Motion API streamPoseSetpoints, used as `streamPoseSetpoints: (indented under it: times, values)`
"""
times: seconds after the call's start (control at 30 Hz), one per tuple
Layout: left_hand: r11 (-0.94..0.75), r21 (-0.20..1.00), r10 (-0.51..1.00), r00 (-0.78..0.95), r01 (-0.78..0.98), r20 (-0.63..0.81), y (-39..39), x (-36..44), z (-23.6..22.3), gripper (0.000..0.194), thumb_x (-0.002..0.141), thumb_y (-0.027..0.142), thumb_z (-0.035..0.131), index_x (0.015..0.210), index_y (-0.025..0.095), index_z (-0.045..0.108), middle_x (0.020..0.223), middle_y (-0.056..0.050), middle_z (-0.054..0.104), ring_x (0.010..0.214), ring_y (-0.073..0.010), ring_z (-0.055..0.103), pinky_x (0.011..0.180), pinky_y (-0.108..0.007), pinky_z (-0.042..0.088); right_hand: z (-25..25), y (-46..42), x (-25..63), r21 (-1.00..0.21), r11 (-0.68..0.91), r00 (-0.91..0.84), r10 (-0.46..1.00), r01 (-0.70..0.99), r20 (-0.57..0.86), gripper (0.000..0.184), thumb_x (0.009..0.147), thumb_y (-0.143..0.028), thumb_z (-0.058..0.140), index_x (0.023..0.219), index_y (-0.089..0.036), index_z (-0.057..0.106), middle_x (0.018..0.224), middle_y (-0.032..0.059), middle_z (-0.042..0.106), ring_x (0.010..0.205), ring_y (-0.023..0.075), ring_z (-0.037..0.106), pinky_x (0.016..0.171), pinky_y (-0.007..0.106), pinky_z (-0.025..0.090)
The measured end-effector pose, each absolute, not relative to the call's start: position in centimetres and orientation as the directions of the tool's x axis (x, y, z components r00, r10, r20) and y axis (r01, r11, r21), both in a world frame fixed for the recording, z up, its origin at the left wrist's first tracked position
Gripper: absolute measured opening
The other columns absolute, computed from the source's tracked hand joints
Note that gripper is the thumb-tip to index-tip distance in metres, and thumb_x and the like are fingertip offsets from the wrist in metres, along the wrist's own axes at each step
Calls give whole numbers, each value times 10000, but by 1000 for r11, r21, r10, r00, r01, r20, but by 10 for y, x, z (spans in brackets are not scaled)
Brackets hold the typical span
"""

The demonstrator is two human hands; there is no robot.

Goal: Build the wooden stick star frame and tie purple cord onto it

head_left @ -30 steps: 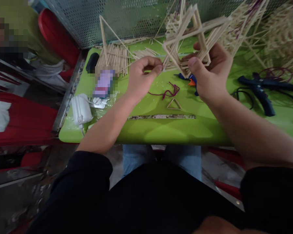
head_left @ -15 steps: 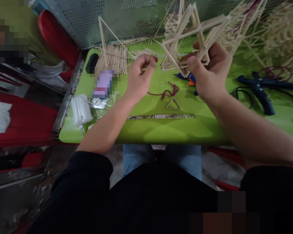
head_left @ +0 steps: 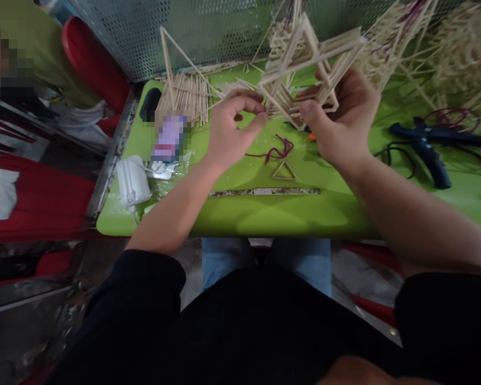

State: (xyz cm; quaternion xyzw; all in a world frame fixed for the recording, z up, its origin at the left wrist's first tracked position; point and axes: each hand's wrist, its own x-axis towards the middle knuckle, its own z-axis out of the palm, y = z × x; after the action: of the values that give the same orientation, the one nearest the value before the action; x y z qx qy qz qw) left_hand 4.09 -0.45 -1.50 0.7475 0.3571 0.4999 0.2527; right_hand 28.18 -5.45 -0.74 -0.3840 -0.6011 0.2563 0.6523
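Note:
My right hand (head_left: 340,120) grips a frame built of glued wooden sticks (head_left: 304,64) and holds it up above the green table (head_left: 264,214). My left hand (head_left: 232,128) is just left of the frame, thumb and forefinger pinched at its lower left corner. Under the hands lie a dark red cord (head_left: 276,149) and a small stick triangle (head_left: 285,171). A blue and orange glue gun (head_left: 310,133) is mostly hidden behind my right hand.
A pile of loose sticks (head_left: 186,96) and a tall stick triangle (head_left: 172,59) lie at the back left. A black glue gun (head_left: 428,147) with its cable lies at right, more stick structures (head_left: 457,53) behind it. A white charger (head_left: 133,182) sits at left. A person sits far left.
The stick frame has shifted slightly left and turned in my right hand. My left hand drew back from it, then returned and pinches its lower left corner.

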Motion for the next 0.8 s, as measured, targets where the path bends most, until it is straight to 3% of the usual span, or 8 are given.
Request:
streamPoseSetpoints:
  times: [0.1, 0.27, 0.37, 0.5, 0.63, 0.7, 0.8]
  values:
    - [-605, 742, 796, 235, 289, 557, -4, 40, -15, 393, 938, 583, 960, 925, 252, 748, 1193, -84, 769, 1220, -310, 766, 1077, -503, 631, -9, -56, 282, -781, 609, 117, 773, 142, 624, 667, 789, -832, 992, 1242, -409, 743, 1156, 65, 804, 1100, 367, 807, 1003, 614, 691]
    - [-602, 747, 799, 235, 282, 554, -1, 37, -14, 358, 897, 493, 994, 888, 255, 727, 1199, -71, 793, 1186, -295, 757, 1044, -459, 619, -9, -60, 284, -796, 580, 66, 800, 176, 597, 662, 815, -805, 976, 1324, -477, 709, 1391, 57, 769, 1373, 429, 748, 1072, 635, 704]
    - [-605, 744, 795, 264, 284, 546, 0, 37, -14, 369, 931, 507, 966, 880, 252, 706, 1167, -60, 797, 1195, -296, 754, 1032, -478, 612, -6, -62, 285, -826, 523, 64, 836, 211, 546, 706, 797, -856, 951, 1332, -476, 690, 1364, 67, 782, 1397, 440, 737, 1073, 639, 713]
    - [-618, 733, 783, 298, 284, 545, 1, 39, -15, 370, 1019, 526, 883, 877, 260, 667, 1065, -48, 787, 1161, -263, 723, 1043, -486, 602, -6, -60, 284, -839, 513, 78, 843, 182, 532, 704, 767, -865, 972, 1277, -457, 710, 1249, 76, 807, 1284, 433, 773, 1072, 651, 700]
    - [-628, 735, 777, 271, 257, 568, 1, 41, -18, 386, 1036, 557, 838, 890, 257, 646, 1072, -78, 723, 1155, -301, 716, 1032, -492, 586, -11, -48, 284, -818, 564, 126, 809, 113, 574, 693, 759, -891, 976, 1201, -414, 736, 1111, 65, 824, 1057, 385, 815, 947, 634, 696]
    - [-628, 742, 777, 240, 234, 581, 5, 39, -22, 398, 1068, 608, 773, 905, 273, 633, 1051, -83, 685, 1143, -306, 706, 1027, -503, 576, -15, -42, 284, -807, 580, 175, 788, 111, 591, 693, 745, -915, 972, 1132, -385, 749, 1015, 57, 816, 941, 349, 812, 874, 600, 688]
    - [-608, 767, 794, 172, 205, 583, 18, 32, -31, 495, 1104, 745, 625, 897, 298, 588, 1016, -86, 671, 1106, -306, 698, 1016, -527, 580, -17, -37, 286, -818, 566, 219, 790, 101, 573, 685, 737, -925, 973, 1091, -377, 763, 956, 49, 791, 919, 342, 813, 861, 592, 683]
